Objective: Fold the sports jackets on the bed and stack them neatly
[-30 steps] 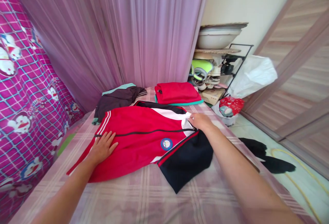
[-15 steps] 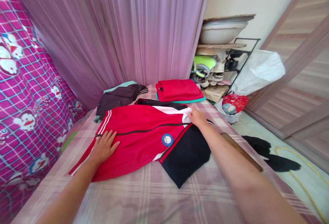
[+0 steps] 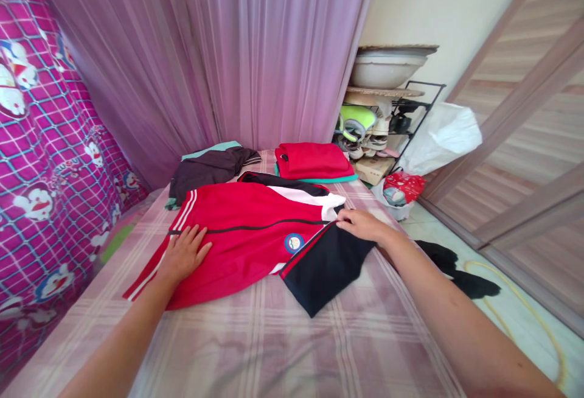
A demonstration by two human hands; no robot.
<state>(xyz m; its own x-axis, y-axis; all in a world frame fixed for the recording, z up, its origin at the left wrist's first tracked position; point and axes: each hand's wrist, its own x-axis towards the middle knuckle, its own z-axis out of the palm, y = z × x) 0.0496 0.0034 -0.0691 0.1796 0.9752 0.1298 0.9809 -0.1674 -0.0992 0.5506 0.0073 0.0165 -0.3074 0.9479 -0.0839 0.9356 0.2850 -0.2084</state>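
A red zip-up jacket (image 3: 237, 212) with a white collar, black sleeves and a round blue badge lies spread on the bed, its hem towards the left. My left hand (image 3: 182, 255) rests flat on the red front near the striped hem, fingers apart. At the other end, my right hand (image 3: 362, 224) pinches the jacket fabric just below the white collar, where the black sleeve begins. The near sleeve is folded down towards me, and the far one lies behind the body. Part of the right fingertips' hold is hidden.
Behind the jacket are a dark crumpled garment (image 3: 205, 170) and a folded red garment stack (image 3: 314, 160) on the checked bedsheet (image 3: 255, 349). A shoe rack (image 3: 413, 133) with a basin on top stands beyond the bed's right edge, near plastic bags (image 3: 442, 139).
My right hand has shifted from the white collar slightly down to the fabric beside it, and the collar now stands free. My left hand stays flat on the hem. The view has turned slightly.
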